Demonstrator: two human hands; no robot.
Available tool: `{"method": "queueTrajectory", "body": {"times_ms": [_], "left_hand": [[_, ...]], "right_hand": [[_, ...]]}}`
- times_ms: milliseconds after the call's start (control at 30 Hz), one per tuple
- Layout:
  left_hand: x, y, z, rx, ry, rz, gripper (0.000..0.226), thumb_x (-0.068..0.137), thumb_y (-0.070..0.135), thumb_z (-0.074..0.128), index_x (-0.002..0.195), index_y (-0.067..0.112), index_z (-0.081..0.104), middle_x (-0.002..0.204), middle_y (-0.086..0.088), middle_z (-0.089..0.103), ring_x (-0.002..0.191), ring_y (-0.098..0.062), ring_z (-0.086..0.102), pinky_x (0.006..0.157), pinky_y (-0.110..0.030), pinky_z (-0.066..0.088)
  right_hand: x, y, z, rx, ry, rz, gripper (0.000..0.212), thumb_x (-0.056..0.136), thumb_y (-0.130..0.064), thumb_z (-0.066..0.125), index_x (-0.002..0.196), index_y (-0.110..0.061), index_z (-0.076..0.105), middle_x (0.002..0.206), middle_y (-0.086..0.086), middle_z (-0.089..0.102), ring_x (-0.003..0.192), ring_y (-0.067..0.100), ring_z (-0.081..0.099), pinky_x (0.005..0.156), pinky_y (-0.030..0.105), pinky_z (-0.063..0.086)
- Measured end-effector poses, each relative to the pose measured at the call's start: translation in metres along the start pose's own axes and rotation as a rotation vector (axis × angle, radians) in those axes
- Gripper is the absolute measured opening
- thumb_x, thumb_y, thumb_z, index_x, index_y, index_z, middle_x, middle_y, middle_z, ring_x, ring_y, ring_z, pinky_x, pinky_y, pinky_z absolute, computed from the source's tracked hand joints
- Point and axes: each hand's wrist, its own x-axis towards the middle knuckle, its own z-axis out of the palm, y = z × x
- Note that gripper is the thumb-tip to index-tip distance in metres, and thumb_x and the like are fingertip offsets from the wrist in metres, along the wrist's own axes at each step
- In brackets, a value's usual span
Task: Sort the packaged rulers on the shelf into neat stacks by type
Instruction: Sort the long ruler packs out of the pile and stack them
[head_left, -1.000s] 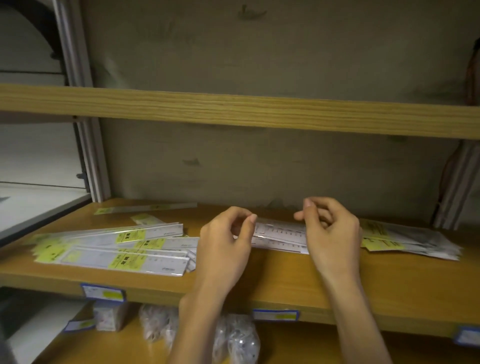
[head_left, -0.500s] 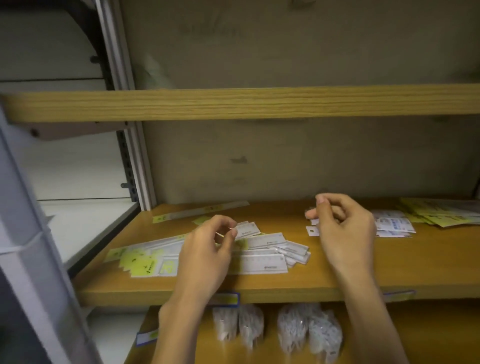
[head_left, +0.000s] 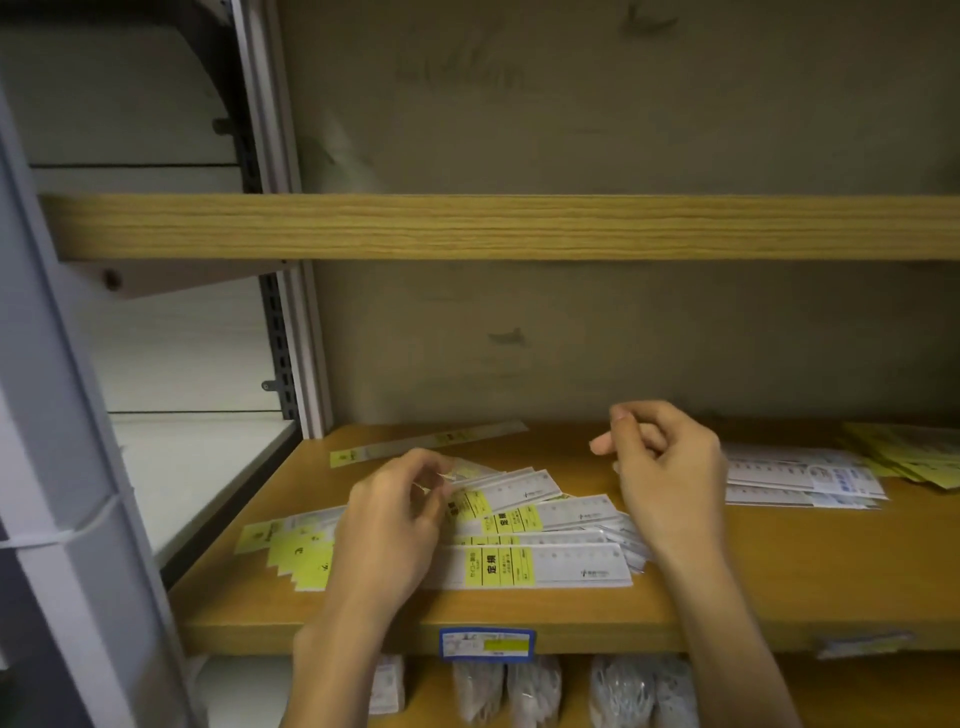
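A fanned pile of packaged rulers with yellow labels (head_left: 524, 535) lies on the wooden shelf (head_left: 779, 587), left of centre. My left hand (head_left: 389, 530) rests over the pile's left part, thumb and fingers pinching the end of the topmost ruler (head_left: 498, 488). Just right of the pile, my right hand (head_left: 670, 478) hovers with its fingers curled and nothing in them. To its right lies a flat stack of rulers with blue labels (head_left: 800, 480), partly hidden by the hand. One long thin ruler (head_left: 431, 441) lies alone near the back wall.
Another yellow-labelled heap (head_left: 909, 457) sits at the far right edge. An upper shelf board (head_left: 519, 226) overhangs close above. A metal upright (head_left: 296, 338) bounds the shelf on the left. Small bagged goods (head_left: 535, 691) hang below the price tag (head_left: 485, 643).
The view has swung left. The white rulers that both hands held a second ago now lie at the right. Both hands moved to the yellow-labelled pile, the left pinching its top ruler.
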Motion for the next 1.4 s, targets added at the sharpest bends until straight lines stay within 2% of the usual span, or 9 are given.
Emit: {"method": "queueTrajectory", "body": {"times_ms": [100, 267, 400, 533, 633, 700, 900, 1000, 1400], "left_hand": [[0.014, -0.005, -0.003, 0.104, 0.008, 0.014, 0.014, 0.089, 0.023, 0.065, 0.100, 0.031, 0.064, 0.090, 0.016, 0.065, 0.087, -0.009, 0.061, 0.071, -0.028, 0.048], [0.054, -0.019, -0.009, 0.231, -0.094, -0.005, 0.018, 0.088, 0.023, 0.063, 0.104, 0.030, 0.065, 0.102, 0.010, 0.069, 0.098, -0.017, 0.063, 0.079, -0.033, 0.051], [0.091, -0.037, -0.005, 0.307, -0.267, -0.044, 0.018, 0.090, 0.026, 0.060, 0.108, 0.028, 0.060, 0.112, 0.002, 0.064, 0.101, -0.023, 0.060, 0.084, -0.036, 0.051], [0.115, -0.053, 0.001, 0.416, -0.415, -0.103, 0.028, 0.095, 0.024, 0.052, 0.123, 0.027, 0.054, 0.129, -0.002, 0.056, 0.114, -0.024, 0.054, 0.093, -0.034, 0.046], [0.120, -0.058, 0.008, 0.522, -0.598, -0.104, 0.045, 0.099, 0.030, 0.045, 0.144, 0.028, 0.037, 0.149, -0.001, 0.039, 0.133, -0.024, 0.040, 0.108, -0.032, 0.034], [0.120, -0.057, 0.011, 0.551, -0.659, -0.100, 0.046, 0.101, 0.033, 0.041, 0.147, 0.030, 0.033, 0.151, -0.001, 0.037, 0.135, -0.023, 0.039, 0.106, -0.028, 0.032], [0.124, -0.063, 0.010, 0.556, -0.617, -0.097, 0.035, 0.097, 0.021, 0.050, 0.132, 0.022, 0.054, 0.133, -0.006, 0.054, 0.118, -0.025, 0.054, 0.099, -0.033, 0.044], [0.121, -0.065, 0.008, 0.559, -0.597, -0.053, 0.026, 0.095, 0.014, 0.052, 0.115, 0.023, 0.065, 0.121, -0.004, 0.061, 0.108, -0.022, 0.058, 0.093, -0.031, 0.048], [0.105, -0.079, -0.004, 0.550, -0.508, 0.039, 0.030, 0.096, 0.013, 0.045, 0.110, 0.033, 0.063, 0.119, 0.001, 0.059, 0.107, -0.022, 0.056, 0.094, -0.034, 0.046]], "right_hand": [[0.007, -0.002, 0.006, -0.011, -0.029, -0.016, 0.017, 0.096, -0.023, 0.056, 0.086, -0.034, 0.063, 0.068, -0.009, 0.071, 0.065, 0.016, 0.065, 0.069, 0.044, 0.057], [0.020, -0.009, 0.018, -0.061, -0.079, -0.059, 0.018, 0.096, -0.024, 0.056, 0.083, -0.023, 0.069, 0.064, -0.012, 0.070, 0.065, 0.004, 0.064, 0.074, 0.038, 0.056], [0.031, -0.009, 0.024, -0.091, -0.139, -0.067, 0.016, 0.094, -0.025, 0.057, 0.083, -0.022, 0.068, 0.063, -0.012, 0.070, 0.071, 0.004, 0.066, 0.079, 0.039, 0.055], [0.037, -0.006, 0.026, -0.133, -0.217, -0.076, 0.012, 0.095, -0.025, 0.057, 0.086, -0.024, 0.066, 0.067, -0.011, 0.070, 0.074, 0.000, 0.064, 0.077, 0.027, 0.049], [0.040, -0.001, 0.026, -0.158, -0.262, -0.074, 0.011, 0.095, -0.023, 0.058, 0.086, -0.025, 0.065, 0.069, -0.011, 0.070, 0.075, -0.004, 0.064, 0.070, 0.019, 0.045], [0.041, 0.002, 0.028, -0.164, -0.287, -0.063, 0.010, 0.094, -0.022, 0.059, 0.087, -0.026, 0.065, 0.071, -0.010, 0.071, 0.076, -0.004, 0.064, 0.067, 0.014, 0.044], [0.041, 0.009, 0.031, -0.185, -0.318, -0.053, 0.010, 0.095, -0.023, 0.058, 0.089, -0.025, 0.065, 0.072, -0.009, 0.071, 0.077, -0.002, 0.064, 0.063, 0.011, 0.041], [0.041, 0.009, 0.033, -0.181, -0.319, -0.045, 0.010, 0.095, -0.024, 0.058, 0.092, -0.022, 0.067, 0.072, -0.009, 0.072, 0.076, -0.004, 0.063, 0.063, 0.010, 0.040], [0.037, 0.001, 0.036, -0.191, -0.308, -0.075, 0.015, 0.095, -0.024, 0.058, 0.084, -0.022, 0.067, 0.071, -0.011, 0.071, 0.075, 0.001, 0.064, 0.067, 0.020, 0.045]]}}
